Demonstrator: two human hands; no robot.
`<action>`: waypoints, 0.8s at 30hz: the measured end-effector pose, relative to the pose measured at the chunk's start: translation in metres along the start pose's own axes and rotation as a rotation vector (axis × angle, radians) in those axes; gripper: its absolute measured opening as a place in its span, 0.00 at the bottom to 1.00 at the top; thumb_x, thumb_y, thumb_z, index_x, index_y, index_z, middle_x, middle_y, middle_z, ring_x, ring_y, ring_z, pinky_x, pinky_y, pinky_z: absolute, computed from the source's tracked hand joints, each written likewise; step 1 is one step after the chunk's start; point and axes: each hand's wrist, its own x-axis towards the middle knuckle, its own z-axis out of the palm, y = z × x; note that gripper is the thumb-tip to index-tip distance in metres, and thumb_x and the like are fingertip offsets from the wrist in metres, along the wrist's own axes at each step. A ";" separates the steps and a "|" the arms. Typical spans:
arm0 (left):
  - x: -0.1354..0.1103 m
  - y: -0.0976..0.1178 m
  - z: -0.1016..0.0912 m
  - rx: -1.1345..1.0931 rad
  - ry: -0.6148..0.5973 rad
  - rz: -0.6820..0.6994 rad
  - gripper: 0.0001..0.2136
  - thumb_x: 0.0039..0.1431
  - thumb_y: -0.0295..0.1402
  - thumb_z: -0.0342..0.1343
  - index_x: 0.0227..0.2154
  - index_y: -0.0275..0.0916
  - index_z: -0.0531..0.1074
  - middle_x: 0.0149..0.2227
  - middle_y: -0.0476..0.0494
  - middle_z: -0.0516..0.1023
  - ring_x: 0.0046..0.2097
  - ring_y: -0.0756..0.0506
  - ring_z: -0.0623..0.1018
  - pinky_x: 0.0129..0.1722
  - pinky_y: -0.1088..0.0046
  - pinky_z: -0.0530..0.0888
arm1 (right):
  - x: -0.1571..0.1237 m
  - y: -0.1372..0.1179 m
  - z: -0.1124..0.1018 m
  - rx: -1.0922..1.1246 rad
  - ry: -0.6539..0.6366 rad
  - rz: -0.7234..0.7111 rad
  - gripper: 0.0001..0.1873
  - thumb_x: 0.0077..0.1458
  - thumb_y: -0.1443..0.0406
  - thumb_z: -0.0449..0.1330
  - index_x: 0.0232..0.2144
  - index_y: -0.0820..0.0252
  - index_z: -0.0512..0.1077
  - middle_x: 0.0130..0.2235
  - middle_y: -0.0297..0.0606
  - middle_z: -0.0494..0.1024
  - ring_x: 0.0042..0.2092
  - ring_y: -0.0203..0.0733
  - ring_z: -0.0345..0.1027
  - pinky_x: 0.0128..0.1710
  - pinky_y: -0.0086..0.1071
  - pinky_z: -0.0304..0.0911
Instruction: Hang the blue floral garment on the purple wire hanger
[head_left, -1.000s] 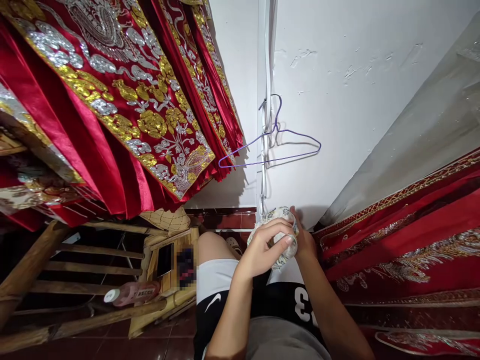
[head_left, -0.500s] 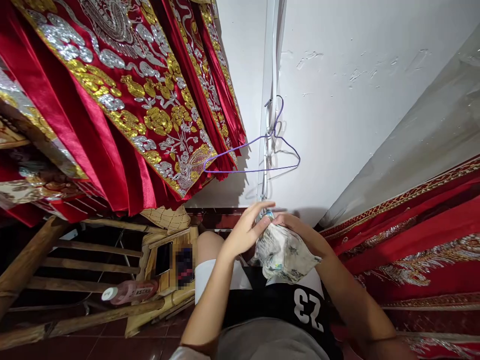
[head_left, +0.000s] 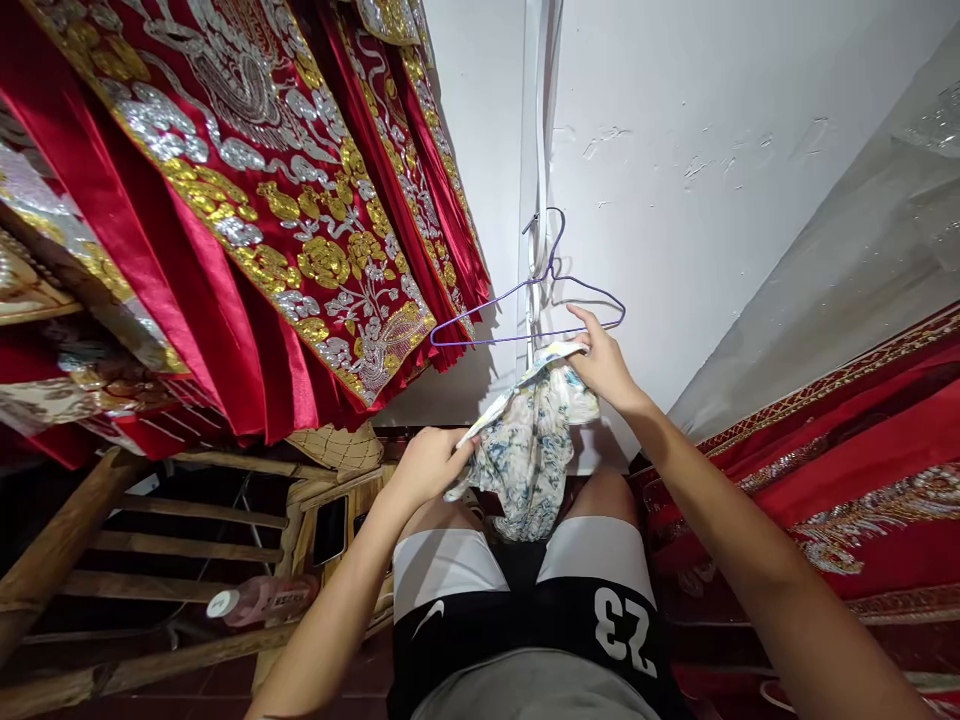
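Unfurled since the earlier frame, floral cloth (head_left: 529, 460) hangs below the purple hanger (head_left: 491, 341).
Left hand (head_left: 431, 463), below the hanger's left end, pinches the cloth's edge, fingers curled; right hand (head_left: 606, 368), near its right end, pinches too, index raised.

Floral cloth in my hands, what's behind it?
White strips hang by the white wall and run down behind the upper edge of the floral cloth. Any lower part of them, and whatever else lies directly behind the fabric, is covered.
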 end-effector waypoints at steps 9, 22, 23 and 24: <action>-0.006 -0.012 0.019 0.237 -0.178 -0.190 0.15 0.64 0.36 0.46 0.30 0.39 0.78 0.37 0.31 0.83 0.42 0.33 0.81 0.42 0.63 0.69 | -0.004 0.051 0.026 -0.070 -0.161 0.005 0.22 0.52 0.68 0.52 0.48 0.57 0.76 0.40 0.39 0.83 0.39 0.46 0.72 0.40 0.33 0.63; 0.041 -0.007 -0.031 -0.212 0.420 -0.124 0.22 0.67 0.36 0.40 0.55 0.38 0.74 0.46 0.36 0.82 0.47 0.38 0.80 0.48 0.63 0.74 | -0.038 0.012 -0.060 -0.098 -0.165 0.007 0.14 0.41 0.68 0.53 0.30 0.60 0.77 0.29 0.35 0.78 0.34 0.44 0.69 0.34 0.31 0.57; 0.047 -0.004 -0.037 -0.298 0.472 -0.070 0.22 0.66 0.36 0.40 0.54 0.36 0.74 0.43 0.38 0.83 0.45 0.40 0.80 0.47 0.66 0.74 | -0.039 0.010 -0.061 -0.088 -0.164 0.008 0.14 0.41 0.68 0.53 0.29 0.60 0.76 0.29 0.35 0.77 0.34 0.43 0.69 0.34 0.31 0.57; 0.053 0.000 -0.043 -0.359 0.497 -0.033 0.22 0.65 0.37 0.41 0.52 0.35 0.75 0.39 0.40 0.83 0.42 0.41 0.79 0.45 0.68 0.75 | -0.040 0.008 -0.061 -0.079 -0.164 0.011 0.13 0.41 0.68 0.53 0.29 0.60 0.76 0.28 0.35 0.77 0.34 0.43 0.68 0.33 0.30 0.57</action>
